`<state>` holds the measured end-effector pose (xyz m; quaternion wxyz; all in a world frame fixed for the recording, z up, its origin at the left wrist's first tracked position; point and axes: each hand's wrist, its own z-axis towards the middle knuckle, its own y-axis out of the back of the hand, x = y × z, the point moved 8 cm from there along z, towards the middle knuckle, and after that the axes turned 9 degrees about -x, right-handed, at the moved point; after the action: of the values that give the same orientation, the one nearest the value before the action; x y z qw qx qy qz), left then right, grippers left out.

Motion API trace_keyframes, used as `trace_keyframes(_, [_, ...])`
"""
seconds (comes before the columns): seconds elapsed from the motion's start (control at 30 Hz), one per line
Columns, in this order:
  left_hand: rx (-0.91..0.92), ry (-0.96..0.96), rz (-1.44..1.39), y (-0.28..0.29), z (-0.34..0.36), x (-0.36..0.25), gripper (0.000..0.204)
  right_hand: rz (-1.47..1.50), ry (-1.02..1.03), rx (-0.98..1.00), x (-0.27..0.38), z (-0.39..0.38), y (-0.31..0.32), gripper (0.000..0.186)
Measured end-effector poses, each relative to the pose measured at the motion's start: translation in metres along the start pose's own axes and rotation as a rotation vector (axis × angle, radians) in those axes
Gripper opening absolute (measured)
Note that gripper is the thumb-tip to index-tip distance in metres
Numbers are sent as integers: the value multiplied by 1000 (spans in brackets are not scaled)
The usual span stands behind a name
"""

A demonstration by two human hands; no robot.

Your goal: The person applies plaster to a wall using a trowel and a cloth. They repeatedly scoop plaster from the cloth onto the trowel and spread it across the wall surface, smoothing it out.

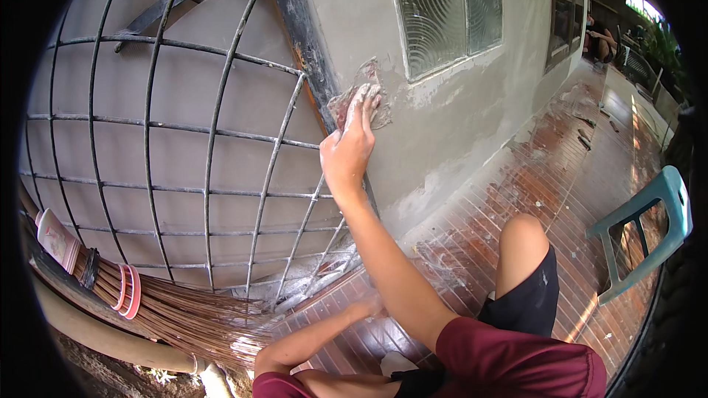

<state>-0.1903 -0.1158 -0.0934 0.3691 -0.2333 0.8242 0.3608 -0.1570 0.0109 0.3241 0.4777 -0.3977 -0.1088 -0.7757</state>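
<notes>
My right hand (352, 133) is raised against the grey plastered wall (457, 114), beside the dark door post (304, 26). Its dusty fingers press a worn, reddish sheet (338, 107) that looks like sandpaper flat on the wall. Part of that sheet is hidden under the fingers. A rough, mottled patch (380, 116) shows on the plaster around the fingertips. Low down, my left hand (372, 305) hangs over the tiled floor near the foot of the wall. It is blurred, and whether it holds anything cannot be made out.
A metal grille (209, 129) fills the left side. Below it lies a stick broom (169, 309) with pink bands. Glass-block panes (435, 26) sit in the wall. On the right, a teal plastic chair (653, 232) stands on dusty brown tiles (531, 169). Farther back, a person (603, 40) crouches.
</notes>
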Motion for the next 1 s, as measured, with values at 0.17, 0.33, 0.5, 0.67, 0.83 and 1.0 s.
trace_keyframes(0.17, [-22, 5, -31, 3, -4, -6, 35, 173, -35, 87, 26, -56, 3, 71])
trace_keyframes(0.33, [-40, 2, -83, 4, -3, -9, 36, 301, 3, -33, 28, -37, 41, 76])
trace_keyframes(0.5, [-52, 8, -138, 6, -6, -11, 36, 151, -39, 18, 11, -29, 0, 74])
trace_keyframes(0.67, [-68, 4, -191, 6, -5, -12, 36, 185, -6, 161, 11, -62, 25, 75])
trace_keyframes(0.83, [-84, -2, -237, 6, -6, -11, 37, 234, 100, -55, 19, -23, 56, 72])
trace_keyframes(1.0, [-92, -4, -270, 10, -12, -9, 37, 127, 37, -9, 9, -19, -4, 79])
